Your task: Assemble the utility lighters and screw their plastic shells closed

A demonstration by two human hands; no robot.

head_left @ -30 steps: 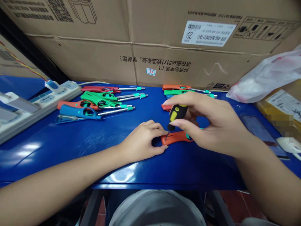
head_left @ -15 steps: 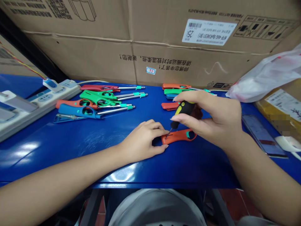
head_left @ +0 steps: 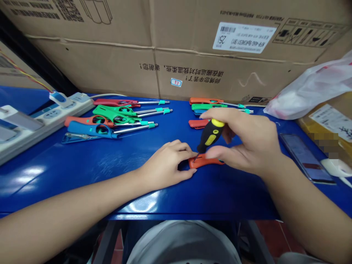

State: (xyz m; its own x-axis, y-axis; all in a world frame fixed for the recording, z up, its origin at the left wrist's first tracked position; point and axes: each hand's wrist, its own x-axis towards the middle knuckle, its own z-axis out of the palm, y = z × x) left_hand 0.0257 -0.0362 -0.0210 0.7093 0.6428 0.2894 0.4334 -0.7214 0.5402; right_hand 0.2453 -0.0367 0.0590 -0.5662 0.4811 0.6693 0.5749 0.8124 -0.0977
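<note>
Between the front and rear edges of the bench [head_left: 110,157], the left hand [head_left: 167,165] braced the orange lighter [head_left: 206,161] between nearly closed fingers, presumably against slipping, while the right hand [head_left: 247,143] loosely curled its fingers around the screwdriver [head_left: 210,137], apparently for blade alignment.

Blue tbl [head_left: 68,165] w/ glare; cardbd box [head_left: 110,69] behind; red tile flr [head_left: 275,236] below.

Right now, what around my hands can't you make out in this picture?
All in the head view:
Tip of the screwdriver: too small to tell whether it is fully seated.
Right end of the orange lighter under it: hidden by the right hand.
Right end of the red lighter just beyond: behind that hand too.
Phone display: too blurred to read.
</note>
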